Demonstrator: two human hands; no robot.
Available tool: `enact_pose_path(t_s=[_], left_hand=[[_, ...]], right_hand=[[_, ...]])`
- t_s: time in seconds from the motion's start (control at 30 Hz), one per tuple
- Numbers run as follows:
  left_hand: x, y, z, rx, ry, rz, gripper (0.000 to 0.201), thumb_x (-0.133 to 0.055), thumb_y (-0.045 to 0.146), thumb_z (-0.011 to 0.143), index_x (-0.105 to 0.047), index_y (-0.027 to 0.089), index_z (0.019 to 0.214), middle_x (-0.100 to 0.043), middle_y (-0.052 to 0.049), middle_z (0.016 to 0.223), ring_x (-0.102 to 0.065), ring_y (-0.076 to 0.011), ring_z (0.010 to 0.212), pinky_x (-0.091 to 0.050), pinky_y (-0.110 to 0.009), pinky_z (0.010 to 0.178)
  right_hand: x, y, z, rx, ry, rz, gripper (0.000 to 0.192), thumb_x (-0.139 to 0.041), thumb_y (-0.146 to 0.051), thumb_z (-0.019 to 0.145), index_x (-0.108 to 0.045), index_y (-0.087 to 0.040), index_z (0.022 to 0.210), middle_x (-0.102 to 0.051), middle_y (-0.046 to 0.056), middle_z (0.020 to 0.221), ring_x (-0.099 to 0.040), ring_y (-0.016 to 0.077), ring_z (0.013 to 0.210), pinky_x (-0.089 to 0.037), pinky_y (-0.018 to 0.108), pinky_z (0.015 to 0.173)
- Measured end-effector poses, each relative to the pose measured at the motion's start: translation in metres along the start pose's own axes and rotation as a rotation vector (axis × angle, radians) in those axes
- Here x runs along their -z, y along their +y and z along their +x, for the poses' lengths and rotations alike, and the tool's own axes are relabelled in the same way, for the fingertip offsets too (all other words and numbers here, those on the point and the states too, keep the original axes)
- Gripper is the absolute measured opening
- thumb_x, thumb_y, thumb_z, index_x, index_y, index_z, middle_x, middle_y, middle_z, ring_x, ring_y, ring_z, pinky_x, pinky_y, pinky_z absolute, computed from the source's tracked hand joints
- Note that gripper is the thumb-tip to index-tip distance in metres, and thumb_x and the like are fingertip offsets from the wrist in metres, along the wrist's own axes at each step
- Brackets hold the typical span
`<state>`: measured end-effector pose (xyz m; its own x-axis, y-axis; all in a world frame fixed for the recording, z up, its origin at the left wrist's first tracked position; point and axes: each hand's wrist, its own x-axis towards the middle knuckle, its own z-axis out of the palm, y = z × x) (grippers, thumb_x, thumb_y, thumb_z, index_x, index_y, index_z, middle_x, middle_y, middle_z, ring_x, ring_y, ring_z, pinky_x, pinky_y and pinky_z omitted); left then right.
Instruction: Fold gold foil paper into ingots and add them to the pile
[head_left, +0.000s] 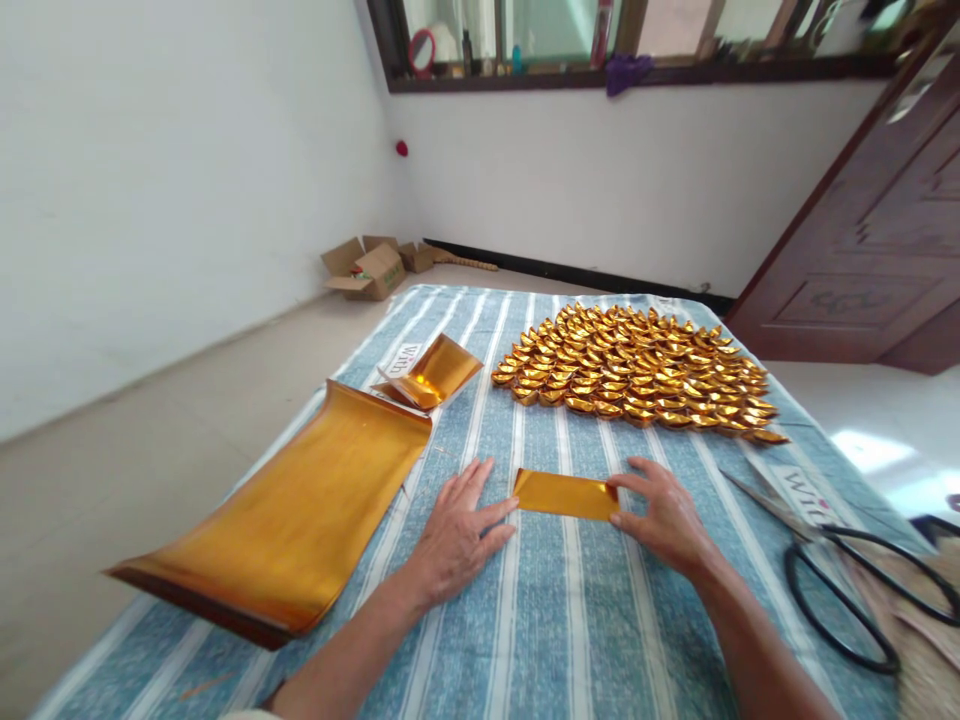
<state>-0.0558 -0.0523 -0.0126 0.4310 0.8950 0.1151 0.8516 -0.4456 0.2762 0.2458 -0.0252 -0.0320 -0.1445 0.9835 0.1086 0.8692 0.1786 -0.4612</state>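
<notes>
A small rectangle of shiny gold foil paper (566, 496) lies on the striped cloth in front of me. My left hand (466, 522) rests flat at its left end, fingers spread, with the fingertips at the paper's edge. My right hand (664, 510) holds the other end between thumb and index finger, near the two right corners. Beyond it, many folded gold paper ingots (630, 370) stand packed in rows. A large stack of gold foil sheets (285, 510) lies to the left, curling at its ends. Behind that stack sit smaller gold pieces (441, 370), one bent upward.
Large black-handled scissors (836, 560) lie at the right, blades towards the ingots. The table has a blue-and-white striped cloth (517, 650). Open cardboard boxes (367, 268) stand on the floor by the wall. A wooden door (862, 230) is at the far right.
</notes>
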Motion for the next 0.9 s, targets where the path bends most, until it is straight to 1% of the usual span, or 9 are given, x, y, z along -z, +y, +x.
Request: enact_pose_path(t_s=[0.17,0.27,0.33,0.47,0.5,0.57,0.63,0.73,0.9], left_hand=[[-0.006,0.001,0.004,0.041,0.109,0.009,0.027,-0.055,0.028,0.089,-0.068,0.025,0.112,-0.045,-0.012,0.141,-0.039,-0.0338,0.131,-0.037,-0.057,0.102],[-0.009,0.004,0.007,0.031,0.177,0.015,0.02,-0.055,0.025,0.088,-0.071,0.021,0.1,-0.05,-0.013,0.136,-0.042,-0.033,0.129,-0.039,-0.056,0.102],[-0.01,0.006,0.009,0.035,0.254,0.007,0.017,-0.055,0.025,0.087,-0.069,0.018,0.094,-0.054,-0.014,0.132,-0.046,-0.0316,0.126,-0.04,-0.053,0.102],[-0.009,0.014,0.015,0.036,0.424,-0.053,0.026,-0.058,0.032,0.086,-0.062,0.014,0.105,-0.064,-0.015,0.114,-0.059,-0.0277,0.109,-0.05,-0.047,0.093],[-0.008,0.018,0.017,0.009,0.452,-0.064,0.027,-0.058,0.032,0.086,-0.061,0.014,0.107,-0.065,-0.014,0.11,-0.06,-0.0269,0.106,-0.051,-0.046,0.092],[-0.005,0.028,0.02,-0.071,0.509,-0.054,0.019,-0.055,0.024,0.088,-0.061,0.013,0.103,-0.065,-0.013,0.107,-0.059,-0.0254,0.106,-0.051,-0.044,0.093],[-0.003,0.039,0.022,-0.181,0.512,-0.01,0.015,-0.048,0.015,0.09,-0.063,0.015,0.095,-0.066,-0.011,0.105,-0.057,-0.0235,0.108,-0.048,-0.042,0.096],[-0.003,0.047,0.022,-0.292,0.431,0.035,0.022,-0.043,0.01,0.091,-0.064,0.017,0.092,-0.067,-0.008,0.106,-0.056,-0.0216,0.11,-0.046,-0.04,0.097],[-0.012,0.041,0.021,-0.225,0.277,0.053,0.024,-0.042,0.012,0.091,-0.065,0.018,0.094,-0.068,-0.008,0.107,-0.058,-0.0231,0.108,-0.041,-0.049,0.099]], right_hand=[[0.001,0.007,0.002,0.028,0.009,0.033,0.036,-0.066,-0.023,0.066,-0.071,-0.027,0.102,-0.055,0.009,0.126,-0.051,0.0304,0.119,-0.041,0.048,0.097],[0.0,0.009,0.003,0.037,0.002,0.041,0.036,-0.065,-0.023,0.066,-0.071,-0.026,0.102,-0.055,0.009,0.125,-0.053,0.0299,0.117,-0.041,0.048,0.097],[0.0,0.01,0.003,0.037,0.007,0.043,0.036,-0.065,-0.024,0.066,-0.071,-0.027,0.101,-0.056,0.009,0.125,-0.053,0.0299,0.116,-0.041,0.048,0.097],[0.0,0.008,0.003,0.029,0.014,0.054,0.037,-0.065,-0.024,0.065,-0.071,-0.028,0.101,-0.056,0.008,0.125,-0.052,0.03,0.118,-0.04,0.048,0.098],[0.001,0.008,0.003,0.026,0.013,0.057,0.037,-0.065,-0.024,0.065,-0.071,-0.028,0.101,-0.056,0.008,0.125,-0.052,0.03,0.118,-0.04,0.048,0.098],[0.001,0.008,0.003,0.025,0.006,0.063,0.036,-0.066,-0.024,0.065,-0.071,-0.027,0.101,-0.056,0.008,0.125,-0.052,0.0298,0.117,-0.039,0.048,0.099],[0.002,0.009,0.004,0.033,-0.001,0.07,0.036,-0.067,-0.024,0.065,-0.072,-0.026,0.101,-0.056,0.009,0.124,-0.052,0.0296,0.116,-0.039,0.047,0.099],[0.001,0.013,0.004,0.053,0.018,0.08,0.035,-0.067,-0.024,0.065,-0.072,-0.026,0.099,-0.056,0.009,0.123,-0.053,0.0291,0.115,-0.04,0.047,0.098],[0.0,0.018,0.005,0.034,0.061,0.099,0.023,-0.066,-0.026,0.067,-0.073,-0.026,0.089,-0.056,0.008,0.12,-0.053,0.0293,0.114,-0.042,0.047,0.095]])
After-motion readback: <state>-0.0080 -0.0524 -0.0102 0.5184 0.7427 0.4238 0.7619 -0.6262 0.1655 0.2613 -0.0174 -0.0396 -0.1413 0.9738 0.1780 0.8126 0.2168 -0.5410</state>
